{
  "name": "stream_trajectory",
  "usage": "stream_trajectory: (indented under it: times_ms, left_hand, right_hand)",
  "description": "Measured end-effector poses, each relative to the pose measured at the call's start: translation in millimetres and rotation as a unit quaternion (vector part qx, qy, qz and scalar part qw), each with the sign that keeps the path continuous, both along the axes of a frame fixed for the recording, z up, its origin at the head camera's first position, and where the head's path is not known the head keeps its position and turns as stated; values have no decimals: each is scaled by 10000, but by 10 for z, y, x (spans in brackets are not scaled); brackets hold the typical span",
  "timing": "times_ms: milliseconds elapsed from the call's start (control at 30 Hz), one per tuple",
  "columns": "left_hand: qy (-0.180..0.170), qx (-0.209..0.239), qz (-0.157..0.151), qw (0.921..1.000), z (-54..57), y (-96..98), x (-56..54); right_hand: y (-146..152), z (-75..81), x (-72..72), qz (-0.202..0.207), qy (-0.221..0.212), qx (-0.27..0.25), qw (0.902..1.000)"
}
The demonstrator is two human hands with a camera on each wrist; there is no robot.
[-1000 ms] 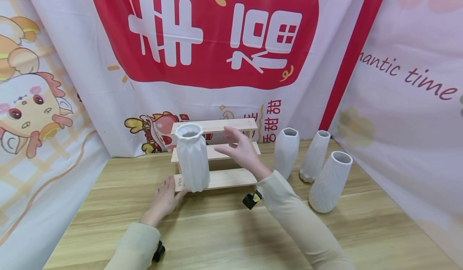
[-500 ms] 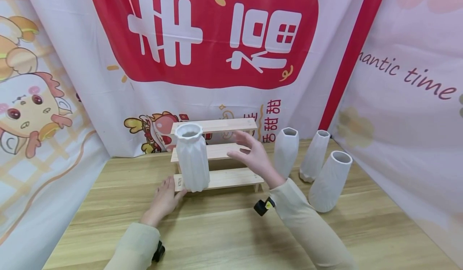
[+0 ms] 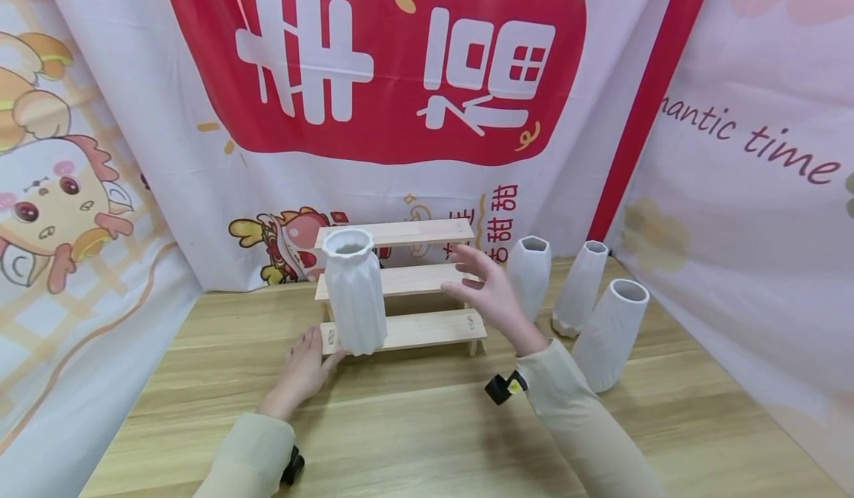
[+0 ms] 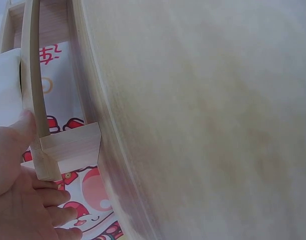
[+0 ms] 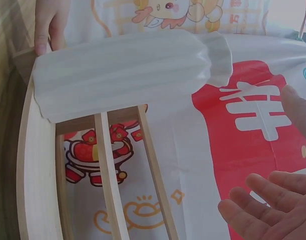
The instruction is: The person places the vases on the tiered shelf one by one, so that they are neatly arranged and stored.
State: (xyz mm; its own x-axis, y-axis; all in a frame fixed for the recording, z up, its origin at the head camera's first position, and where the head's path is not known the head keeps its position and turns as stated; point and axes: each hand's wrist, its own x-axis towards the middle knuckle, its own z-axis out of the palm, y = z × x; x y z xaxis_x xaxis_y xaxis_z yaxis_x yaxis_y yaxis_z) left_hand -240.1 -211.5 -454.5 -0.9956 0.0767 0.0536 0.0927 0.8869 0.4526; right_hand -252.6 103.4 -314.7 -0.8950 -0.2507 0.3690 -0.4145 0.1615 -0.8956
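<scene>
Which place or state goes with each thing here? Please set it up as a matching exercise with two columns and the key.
Things:
1. ribbed vase
2. left hand
3. right hand
4. wide-mouthed vase

Places or states:
A. on the table, at the left end of the rack's lowest step
B. raised with fingers spread, holding nothing
C. on the table's right side, nearest the camera of three vases
D. upright on the lowest step of the wooden rack

Pairs: 1-D, 2-A, 3-B, 4-C

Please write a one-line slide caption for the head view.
White vase on a wooden rack; left hand steadies it, right hand hovers open.
</scene>
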Motion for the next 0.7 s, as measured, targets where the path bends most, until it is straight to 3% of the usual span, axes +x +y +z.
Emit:
stream_trajectory:
  times_ms: [167, 700]
  left_hand:
    - [25, -1, 3, 10000, 9, 12, 9]
    - [29, -32, 0, 10000, -10, -1, 12]
  right_hand:
    - [125, -129, -100, -141, 34, -43, 9999]
    - [401, -106, -11, -575, 151, 57, 9982]
